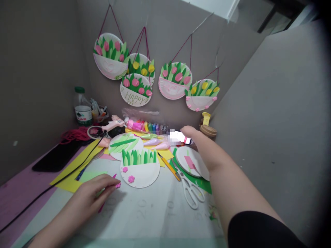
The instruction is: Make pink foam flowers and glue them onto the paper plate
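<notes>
Left hand: the left hand [97,193] lay low on the table, fingers curled round a thin pink-tipped stick [107,196], just left of and below the basket plate [140,170].
Stick axis: it ran slantwise, lower end toward the person, pink tip [118,185] pointing up and right at the plate's rim, almost touching it.
Right hand: the right hand [192,136] was stretched far forward, up and right of the basket plate, fingers closed loosely about a lit phone [181,137]; how firm the hold was I could not tell.
Nearer hand: the left was much the nearer to the basket plate; the right was well apart from it.
Basket plate: a folded paper plate with green paper grass along its top edge and two pink flowers [128,174] on its left part, lying flat at mid-table.
Right of the plate: a yellow knife [169,167] lay slantwise just beside it, then white scissors [191,191], then a second plate [192,162] on green paper under the right forearm.
Behind the plate: a leaf plate [124,144] touching or nearly so, a glue gun [113,123], a clay pack [147,125].
Left of the plate: yellow paper [74,170], a black cord [51,187] across it.
Far behind: five finished baskets [137,89] hung on the wall.
</notes>
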`<state>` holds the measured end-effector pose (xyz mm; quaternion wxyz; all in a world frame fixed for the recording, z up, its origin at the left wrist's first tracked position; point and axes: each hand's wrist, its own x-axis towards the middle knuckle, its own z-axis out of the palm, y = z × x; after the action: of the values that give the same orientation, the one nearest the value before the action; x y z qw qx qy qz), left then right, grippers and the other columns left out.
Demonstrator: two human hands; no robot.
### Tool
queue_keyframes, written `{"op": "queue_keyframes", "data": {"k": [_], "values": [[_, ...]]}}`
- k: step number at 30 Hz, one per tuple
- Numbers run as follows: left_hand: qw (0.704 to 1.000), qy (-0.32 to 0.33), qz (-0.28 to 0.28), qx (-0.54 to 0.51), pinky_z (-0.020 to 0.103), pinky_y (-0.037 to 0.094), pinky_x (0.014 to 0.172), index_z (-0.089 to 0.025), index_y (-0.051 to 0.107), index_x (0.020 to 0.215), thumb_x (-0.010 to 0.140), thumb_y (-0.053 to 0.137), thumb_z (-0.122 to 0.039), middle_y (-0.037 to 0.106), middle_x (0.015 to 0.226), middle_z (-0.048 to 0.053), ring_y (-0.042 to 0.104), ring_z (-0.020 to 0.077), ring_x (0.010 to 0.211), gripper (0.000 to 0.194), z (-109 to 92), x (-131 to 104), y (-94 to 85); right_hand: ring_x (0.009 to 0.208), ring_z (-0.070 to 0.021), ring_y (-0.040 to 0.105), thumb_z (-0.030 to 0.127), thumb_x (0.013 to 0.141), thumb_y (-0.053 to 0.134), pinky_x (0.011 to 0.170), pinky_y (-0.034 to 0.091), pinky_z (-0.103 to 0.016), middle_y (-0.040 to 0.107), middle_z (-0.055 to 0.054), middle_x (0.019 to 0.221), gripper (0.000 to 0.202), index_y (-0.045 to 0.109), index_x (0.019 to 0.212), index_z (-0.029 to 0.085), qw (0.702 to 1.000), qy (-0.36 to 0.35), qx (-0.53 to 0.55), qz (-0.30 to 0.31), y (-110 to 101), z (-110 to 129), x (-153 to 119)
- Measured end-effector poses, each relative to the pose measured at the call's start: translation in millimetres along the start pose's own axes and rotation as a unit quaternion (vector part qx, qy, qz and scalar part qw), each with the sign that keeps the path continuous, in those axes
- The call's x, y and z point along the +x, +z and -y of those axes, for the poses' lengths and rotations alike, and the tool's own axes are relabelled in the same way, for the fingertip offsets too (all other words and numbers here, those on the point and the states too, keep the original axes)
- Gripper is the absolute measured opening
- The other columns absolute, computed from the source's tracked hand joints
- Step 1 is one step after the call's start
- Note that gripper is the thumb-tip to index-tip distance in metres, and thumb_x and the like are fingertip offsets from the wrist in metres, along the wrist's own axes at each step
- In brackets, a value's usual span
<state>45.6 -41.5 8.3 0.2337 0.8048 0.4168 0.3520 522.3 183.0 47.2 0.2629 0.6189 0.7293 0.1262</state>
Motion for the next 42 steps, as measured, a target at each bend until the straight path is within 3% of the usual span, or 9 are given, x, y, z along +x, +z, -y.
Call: {"op": "queue_keyframes", "data": {"k": [5,10,16,22,27,33,42], "values": [[0.999,0.018,0.032,0.018,0.018,0.05,0.066,-0.024,0.073,0.094,0.089,0.05,-0.037,0.072,0.087,0.004,0.066,0.0134,0.076,0.027,8,1,-2.4,0.092,-0.0265,0.07,0.01,0.086,0.049,0.079,0.051,-0.031,0.071,-0.021,0.103,0.027,0.073,0.099,0.009,1.0,0.007,0.003,-0.013,6,0,0],[1.0,0.011,0.019,0.004,0.019,0.05,0.067,-0.023,0.073,0.093,0.09,0.047,-0.037,0.071,0.085,0.004,0.066,0.0138,0.076,0.029,5,0,-0.9,0.091,-0.027,0.07,0.011,0.087,0.049,0.078,0.051,-0.032,0.071,-0.021,0.102,0.026,0.072,0.099,0.009,1.0,0.016,0.01,-0.025,9,1,-1],[1.0,-0.015,0.021,-0.014,0.02,0.05,0.068,-0.024,0.072,0.093,0.09,0.048,-0.036,0.07,0.086,0.003,0.065,0.0136,0.077,0.028,0,0,-0.9,0.1,-0.0248,0.067,0.009,0.086,0.049,0.081,0.048,-0.028,0.068,-0.022,0.108,0.03,0.066,0.111,0.008,0.998,0.029,0.034,-0.041,6,-1,2],[0.999,-0.021,0.022,-0.017,0.021,0.051,0.068,-0.023,0.073,0.092,0.09,0.049,-0.038,0.071,0.087,0.005,0.065,0.0146,0.077,0.029,-1,1,-3.0,0.08,-0.0187,0.068,0.015,0.083,0.056,0.07,0.045,-0.023,0.073,-0.014,0.096,0.019,0.072,0.094,0.013,0.996,0.037,0.079,-0.008,8,-7,3],[0.999,-0.014,0.029,-0.008,0.021,0.051,0.068,-0.024,0.073,0.092,0.09,0.048,-0.038,0.071,0.088,0.005,0.066,0.0145,0.078,0.029,-2,2,-4.1,0.087,-0.0192,0.067,0.014,0.085,0.053,0.07,0.043,-0.022,0.071,-0.014,0.105,0.027,0.068,0.107,0.014,0.992,0.053,0.111,-0.03,14,-10,0],[1.0,-0.011,0.007,-0.012,0.019,0.05,0.066,-0.023,0.074,0.09,0.09,0.048,-0.039,0.072,0.085,0.006,0.065,0.0144,0.075,0.031,-3,2,-1.7,0.091,-0.0187,0.065,0.005,0.076,0.056,0.072,0.043,-0.021,0.07,-0.011,0.108,0.037,0.068,0.109,0.016,0.986,0.043,0.153,-0.038,18,-14,0],[0.999,-0.017,0.003,-0.033,0.018,0.049,0.064,-0.024,0.074,0.09,0.089,0.049,-0.043,0.071,0.083,0.004,0.065,0.0139,0.072,0.031,-3,1,-0.6,0.082,-0.0112,0.064,0.004,0.077,0.049,0.063,0.041,-0.015,0.073,-0.002,0.098,0.038,0.071,0.105,0.017,0.968,0.02,0.25,-0.017,1,16,3]]}}
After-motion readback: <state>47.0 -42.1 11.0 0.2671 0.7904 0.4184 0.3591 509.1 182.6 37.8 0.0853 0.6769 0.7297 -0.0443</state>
